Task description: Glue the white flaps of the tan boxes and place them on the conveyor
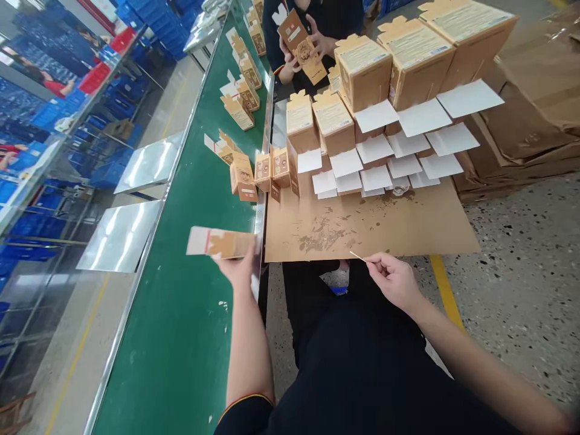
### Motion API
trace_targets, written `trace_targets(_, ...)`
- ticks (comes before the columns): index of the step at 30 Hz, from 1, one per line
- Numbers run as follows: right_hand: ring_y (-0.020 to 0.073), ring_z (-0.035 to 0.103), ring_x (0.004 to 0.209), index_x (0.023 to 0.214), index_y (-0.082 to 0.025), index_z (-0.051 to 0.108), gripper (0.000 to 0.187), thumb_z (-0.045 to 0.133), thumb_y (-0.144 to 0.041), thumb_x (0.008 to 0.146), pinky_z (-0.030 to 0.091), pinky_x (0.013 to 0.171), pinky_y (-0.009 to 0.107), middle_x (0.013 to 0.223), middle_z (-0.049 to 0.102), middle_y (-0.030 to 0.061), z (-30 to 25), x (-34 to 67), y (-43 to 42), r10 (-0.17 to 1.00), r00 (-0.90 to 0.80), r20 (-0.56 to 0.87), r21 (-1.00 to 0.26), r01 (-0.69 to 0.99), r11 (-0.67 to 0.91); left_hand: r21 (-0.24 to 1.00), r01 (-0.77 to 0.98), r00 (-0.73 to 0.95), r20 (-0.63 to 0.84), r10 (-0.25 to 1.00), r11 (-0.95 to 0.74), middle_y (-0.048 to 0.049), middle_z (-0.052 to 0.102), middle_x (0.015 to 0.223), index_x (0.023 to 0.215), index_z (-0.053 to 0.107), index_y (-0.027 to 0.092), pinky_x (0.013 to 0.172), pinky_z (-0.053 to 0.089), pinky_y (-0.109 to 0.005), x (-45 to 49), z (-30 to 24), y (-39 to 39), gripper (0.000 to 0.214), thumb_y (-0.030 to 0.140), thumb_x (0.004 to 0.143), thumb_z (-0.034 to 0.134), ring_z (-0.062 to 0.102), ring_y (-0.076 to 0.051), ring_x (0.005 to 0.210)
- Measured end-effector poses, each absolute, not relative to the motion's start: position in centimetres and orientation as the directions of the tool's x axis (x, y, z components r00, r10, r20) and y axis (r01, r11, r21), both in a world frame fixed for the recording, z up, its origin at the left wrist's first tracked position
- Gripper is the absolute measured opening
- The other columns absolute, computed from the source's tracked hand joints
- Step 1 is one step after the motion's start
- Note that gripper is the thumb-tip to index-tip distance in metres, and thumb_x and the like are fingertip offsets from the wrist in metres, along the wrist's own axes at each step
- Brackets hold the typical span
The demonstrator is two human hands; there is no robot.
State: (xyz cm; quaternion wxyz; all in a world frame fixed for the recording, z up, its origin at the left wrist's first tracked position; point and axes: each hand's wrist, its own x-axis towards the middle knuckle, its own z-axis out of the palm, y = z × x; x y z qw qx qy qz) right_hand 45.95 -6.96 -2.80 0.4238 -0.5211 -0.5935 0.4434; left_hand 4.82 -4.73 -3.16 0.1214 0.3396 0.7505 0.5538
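My left hand [241,269] grips a small brown carton [233,244] with a white flap, above the green conveyor belt [181,320]. The carton is slightly blurred. My right hand [395,283] pinches a thin pale stick [357,257] between thumb and fingertips, by the near edge of a cardboard sheet [408,235]. Dark brown smears [324,235] mark that sheet. At its left edge stand two brown cartons with printed fronts, one of them the nearer-right carton [281,166]. Just beside them on the belt is another open carton [243,175].
Stacked cartons [417,57] with white flaps sticking out fill the back of the cardboard sheet. Across it, a co-worker's hands [317,42] hold a brown carton [299,45]. More open cartons [240,112] line the belt. A metal rail [260,229] edges the belt.
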Motion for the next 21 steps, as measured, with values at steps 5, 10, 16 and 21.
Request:
trace_targets(5,0.0135,0.05,0.053,0.09,-0.022,0.081,0.039,0.072,-0.057,0.105,0.045,0.052,0.027,0.061,0.055,-0.0015,-3.3,46.2,-6.6,0.994,-0.108,0.017,-0.97,0.237,0.043,0.88,0.352,-0.816,0.121,0.565,0.32,-0.022,0.066,0.16,0.159,0.039,0.023,0.126,0.058,-0.059,-2.0,-3.7,-7.7,0.114,0.028,0.066,0.107,0.07,-0.036,0.148)
trace_targets(10,0.0126,0.048,0.052,0.09,-0.021,0.081,0.041,0.074,-0.059,0.102,0.044,0.05,0.027,0.06,0.054,-0.0025,-3.4,45.1,-5.9,0.981,-0.196,-0.002,-0.976,0.214,0.041,0.812,0.397,-0.815,0.098,0.571,0.427,-0.0198,0.069,0.156,0.158,0.04,0.021,0.131,0.052,-0.054,-2.1,-4.7,-6.9,0.11,0.025,0.069,0.104,0.07,-0.034,0.148)
trace_targets(16,0.012,0.047,0.05,0.09,-0.021,0.08,0.04,0.073,-0.059,0.102,0.044,0.048,0.026,0.06,0.055,-0.0026,-2.5,44.0,-4.9,0.957,-0.29,0.012,-0.982,0.176,0.066,0.852,0.338,-0.808,0.045,0.588,0.399,-0.0204,0.065,0.158,0.152,0.04,0.023,0.132,0.049,-0.054,-1.9,-3.9,-4.9,0.109,0.025,0.065,0.106,0.068,-0.033,0.149)
trace_targets(21,0.0138,0.052,0.051,0.089,-0.023,0.081,0.047,0.075,-0.068,0.101,0.046,0.047,0.028,0.06,0.058,-0.0005,-2.5,47.5,-5.2,0.986,-0.169,-0.001,-0.968,0.248,0.041,0.891,0.339,-0.799,0.104,0.592,0.301,-0.0222,0.047,0.171,0.162,0.028,0.029,0.136,0.041,-0.058,-2.9,-3.3,-5.8,0.125,0.031,0.064,0.105,0.048,-0.037,0.166)
